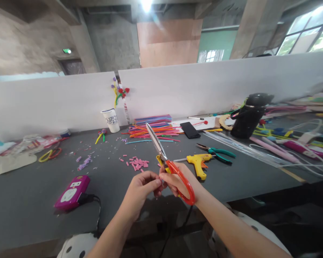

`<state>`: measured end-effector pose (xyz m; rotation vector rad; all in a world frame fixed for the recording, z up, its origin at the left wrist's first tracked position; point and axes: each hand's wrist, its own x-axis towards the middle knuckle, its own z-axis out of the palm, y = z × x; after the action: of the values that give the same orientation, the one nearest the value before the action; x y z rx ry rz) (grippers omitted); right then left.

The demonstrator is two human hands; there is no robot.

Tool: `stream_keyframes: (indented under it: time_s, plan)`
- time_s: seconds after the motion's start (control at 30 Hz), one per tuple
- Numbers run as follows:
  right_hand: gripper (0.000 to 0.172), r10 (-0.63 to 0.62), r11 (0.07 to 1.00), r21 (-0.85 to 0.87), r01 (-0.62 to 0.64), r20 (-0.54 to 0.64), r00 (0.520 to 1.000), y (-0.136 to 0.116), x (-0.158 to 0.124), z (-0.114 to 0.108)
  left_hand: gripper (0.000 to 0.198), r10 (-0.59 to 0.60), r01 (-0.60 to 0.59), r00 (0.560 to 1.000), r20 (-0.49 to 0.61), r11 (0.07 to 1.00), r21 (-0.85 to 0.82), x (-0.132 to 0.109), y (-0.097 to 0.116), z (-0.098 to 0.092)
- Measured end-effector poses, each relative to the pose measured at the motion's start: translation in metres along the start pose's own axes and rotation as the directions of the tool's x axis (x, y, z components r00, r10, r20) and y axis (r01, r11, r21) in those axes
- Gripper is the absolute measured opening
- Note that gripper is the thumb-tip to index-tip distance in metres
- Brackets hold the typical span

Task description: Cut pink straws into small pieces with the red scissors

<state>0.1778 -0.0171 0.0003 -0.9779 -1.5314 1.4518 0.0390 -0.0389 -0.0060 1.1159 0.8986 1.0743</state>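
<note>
My right hand [183, 176] is wrapped round a pair of scissors [156, 140] with red and yellow handles. The blades look closed and point up and away from me. Close beside it, my left hand [141, 189] is closed in a pinch, its fingertips meeting those of my right hand. Whatever small thing lies between the fingertips is too hidden to name. Just beyond my hands, short pink cut pieces [138, 164] lie in a loose pile on the dark table [110, 193]. A yellow glue gun [197, 163] rests to the right of my right hand.
Pliers [222, 153], a black phone [190, 129] and a black thermos jug [250, 116] stand or lie to the right. Bundled coloured pipe cleaners [150, 127] and a white cup [111, 121] are at the back. A magenta power box [72, 192] with a cable sits left.
</note>
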Motion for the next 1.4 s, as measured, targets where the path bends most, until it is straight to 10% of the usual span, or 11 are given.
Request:
stream_keyframes:
  time_s: [0.67, 1.1, 1.4]
  plan:
    - [0.016, -0.063, 0.995, 0.079, 0.053, 0.131, 0.989, 0.002, 0.000, -0.007, 0.008, -0.124, 0.140, 0.988, 0.096, 0.975, -0.173, 0.000, 0.000, -0.001]
    - [0.021, -0.081, 0.984, -0.164, 0.075, -0.034, 0.996, 0.013, 0.000, -0.008, 0.009, 0.181, -0.144, 0.959, -0.219, 0.974, 0.175, 0.004, 0.004, -0.005]
    - [0.031, -0.244, 0.504, -0.856, 0.113, -0.016, 0.970, 0.018, -0.020, -0.002, 0.005, 0.249, -0.310, 0.892, -0.378, 0.945, -0.107, 0.003, 0.009, -0.016]
